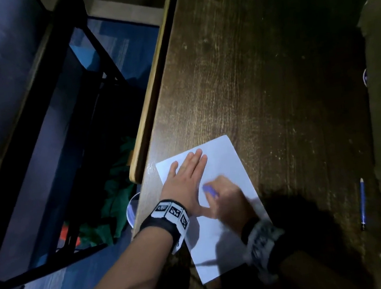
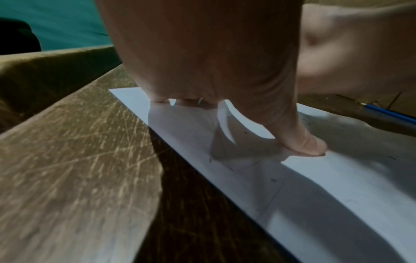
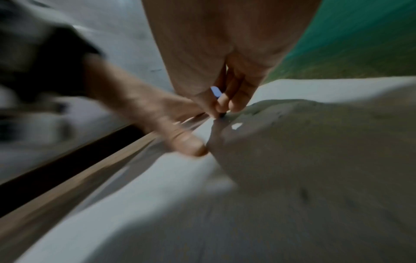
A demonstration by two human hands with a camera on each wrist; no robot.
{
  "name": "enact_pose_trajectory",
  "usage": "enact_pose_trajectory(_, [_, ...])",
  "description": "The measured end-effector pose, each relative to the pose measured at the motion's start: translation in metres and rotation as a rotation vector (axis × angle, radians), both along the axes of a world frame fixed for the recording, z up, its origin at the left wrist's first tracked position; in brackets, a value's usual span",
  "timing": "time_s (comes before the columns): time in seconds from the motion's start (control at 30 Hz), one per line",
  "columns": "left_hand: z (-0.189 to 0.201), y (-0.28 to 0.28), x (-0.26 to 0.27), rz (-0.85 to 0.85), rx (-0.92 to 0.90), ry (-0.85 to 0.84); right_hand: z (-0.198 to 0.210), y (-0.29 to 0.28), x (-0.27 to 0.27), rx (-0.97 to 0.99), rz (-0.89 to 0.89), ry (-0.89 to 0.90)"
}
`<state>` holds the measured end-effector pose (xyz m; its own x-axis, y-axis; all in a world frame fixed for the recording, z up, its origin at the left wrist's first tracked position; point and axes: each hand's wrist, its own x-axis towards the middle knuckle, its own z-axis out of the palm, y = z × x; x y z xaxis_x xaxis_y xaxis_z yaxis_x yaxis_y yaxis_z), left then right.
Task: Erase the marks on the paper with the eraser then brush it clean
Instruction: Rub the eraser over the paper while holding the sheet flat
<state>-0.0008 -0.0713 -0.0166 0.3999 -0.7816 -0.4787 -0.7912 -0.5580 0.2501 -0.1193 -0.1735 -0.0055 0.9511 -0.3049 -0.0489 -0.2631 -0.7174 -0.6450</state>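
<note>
A white sheet of paper (image 1: 227,163) lies near the left edge of the dark wooden table (image 1: 260,72). My left hand (image 1: 187,177) lies flat on its upper left part, fingers straight, and presses it down; in the left wrist view the thumb (image 2: 301,142) bears on the paper (image 2: 326,204). My right hand (image 1: 227,198), blurred by motion, pinches a small blue eraser (image 1: 209,190) against the sheet just right of the left hand. In the right wrist view the eraser (image 3: 215,92) shows between the fingertips, its tip on the paper (image 3: 157,195). Small dark specks lie on the sheet.
A blue pencil (image 1: 362,204) lies on the table to the right of the paper, also in the left wrist view as a pencil (image 2: 389,113). The table's left edge (image 1: 150,100) is close to the sheet. Past it are a dark frame and green cloth (image 1: 117,192) on the floor.
</note>
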Motion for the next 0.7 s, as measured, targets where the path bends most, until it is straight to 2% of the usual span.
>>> enact_pose_trajectory(0.07, [0.001, -0.001, 0.000, 0.013, -0.015, -0.003, 0.011, -0.004, -0.004, 0.056, 0.123, 0.080])
enact_pose_trajectory(0.1, [0.001, -0.001, 0.001, 0.009, -0.011, 0.001, 0.011, -0.017, 0.010, 0.020, 0.100, 0.136])
enact_pose_trajectory(0.17, [-0.001, -0.001, 0.001, -0.012, 0.011, 0.008, 0.002, -0.050, 0.037, -0.074, -0.082, 0.109])
enact_pose_trajectory(0.23, [-0.003, -0.001, 0.000, -0.016, 0.014, 0.013, -0.008, -0.052, 0.039, -0.068, -0.196, -0.030])
enact_pose_trajectory(0.33, [-0.002, 0.001, -0.002, 0.000, -0.013, -0.012, 0.004, 0.003, -0.004, 0.007, 0.003, 0.025])
enact_pose_trajectory(0.4, [-0.001, 0.000, -0.001, 0.004, -0.013, -0.022, 0.010, -0.005, -0.004, 0.005, 0.076, 0.068])
enact_pose_trajectory(0.53, [-0.005, -0.001, 0.000, -0.016, 0.016, 0.009, -0.006, -0.054, 0.040, -0.079, -0.193, -0.077])
enact_pose_trajectory(0.6, [-0.005, 0.000, -0.002, -0.007, 0.002, 0.012, -0.008, -0.026, 0.022, -0.035, -0.126, -0.100])
enact_pose_trajectory(0.67, [-0.003, 0.000, -0.002, 0.012, -0.021, -0.014, 0.001, 0.005, -0.008, 0.006, 0.055, -0.029])
enact_pose_trajectory(0.7, [-0.001, 0.000, -0.001, 0.017, -0.024, -0.017, 0.005, 0.000, -0.007, 0.034, 0.101, 0.011])
